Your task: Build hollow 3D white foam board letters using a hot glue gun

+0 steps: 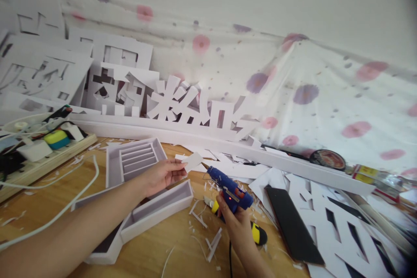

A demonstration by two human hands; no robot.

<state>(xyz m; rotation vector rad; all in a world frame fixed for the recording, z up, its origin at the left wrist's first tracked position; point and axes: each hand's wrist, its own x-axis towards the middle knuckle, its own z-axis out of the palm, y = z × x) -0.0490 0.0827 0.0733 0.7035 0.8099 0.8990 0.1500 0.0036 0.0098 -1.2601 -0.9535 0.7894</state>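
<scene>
Between the fingertips of my left hand [167, 173] is a small white foam board piece [193, 161], raised above the table. My right hand [237, 221] is wrapped round a blue glue gun [230, 186] with a small red light lit on its side. The gun's nozzle points at the piece, close to its right edge; whether they touch I cannot tell. Below my left arm lies a white hollow foam board character [156, 217] with raised walls, partly hidden by the arm. A yellow and black tool [259, 233] lies behind my right hand, largely covered.
Cut-out white characters [176, 102] stand along a ledge at the back. On the left is a wooden strip with plugs [58, 139] and a white cable [87, 182]. A black phone-like slab [293, 226] and cut white sheets [335, 221] lie right. Scraps litter the wooden table [182, 243].
</scene>
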